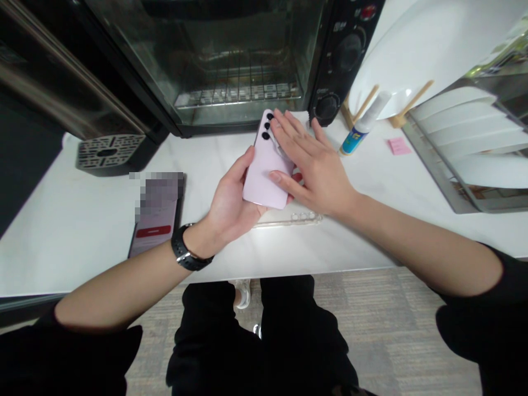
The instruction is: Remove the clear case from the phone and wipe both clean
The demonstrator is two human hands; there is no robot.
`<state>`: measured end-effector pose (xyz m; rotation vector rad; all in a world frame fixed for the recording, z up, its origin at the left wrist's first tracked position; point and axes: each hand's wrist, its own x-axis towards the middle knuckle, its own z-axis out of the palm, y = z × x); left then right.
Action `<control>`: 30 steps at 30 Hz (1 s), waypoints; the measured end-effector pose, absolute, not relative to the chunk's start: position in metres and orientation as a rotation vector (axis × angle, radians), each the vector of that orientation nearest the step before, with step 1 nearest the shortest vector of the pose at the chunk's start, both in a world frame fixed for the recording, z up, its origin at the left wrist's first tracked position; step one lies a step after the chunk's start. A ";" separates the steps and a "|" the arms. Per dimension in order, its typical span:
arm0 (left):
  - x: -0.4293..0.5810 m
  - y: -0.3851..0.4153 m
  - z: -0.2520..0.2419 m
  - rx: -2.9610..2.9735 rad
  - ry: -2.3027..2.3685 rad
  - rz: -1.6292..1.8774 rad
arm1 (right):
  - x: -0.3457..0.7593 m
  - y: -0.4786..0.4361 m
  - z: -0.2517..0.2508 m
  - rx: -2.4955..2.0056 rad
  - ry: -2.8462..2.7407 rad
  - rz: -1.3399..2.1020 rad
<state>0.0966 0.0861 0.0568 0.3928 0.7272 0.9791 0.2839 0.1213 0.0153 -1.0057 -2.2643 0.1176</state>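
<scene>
My left hand [229, 203] grips a pale pink phone [264, 170] from below, back side up, with three dark camera lenses at its far end. My right hand [313, 162] lies flat over the phone's right side, fingers stretched out and pressing a small grey cloth against it; only a sliver of the cloth shows. A clear phone case [295, 219] lies on the white table [82, 220] just under my hands. I wear a black watch on my left wrist.
A second phone [154, 220] with a lit screen lies at the left. A black toaster oven [231, 60] stands behind, a small spray bottle [363, 126] and pink sticky note [399, 146] to the right, then a dish rack [462, 148] with white plates.
</scene>
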 end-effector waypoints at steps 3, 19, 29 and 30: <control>0.096 0.086 0.057 0.423 0.736 0.967 | 0.284 0.121 0.017 -1.002 -2.248 0.127; 0.092 0.083 0.060 0.368 0.798 1.017 | 0.272 0.104 0.024 -0.413 -2.586 0.154; 0.088 0.091 0.052 0.462 0.747 1.248 | 0.279 0.115 0.021 -0.655 -2.424 0.082; 0.089 0.091 0.053 0.461 0.748 1.234 | 0.280 0.115 0.021 -0.704 -2.420 0.087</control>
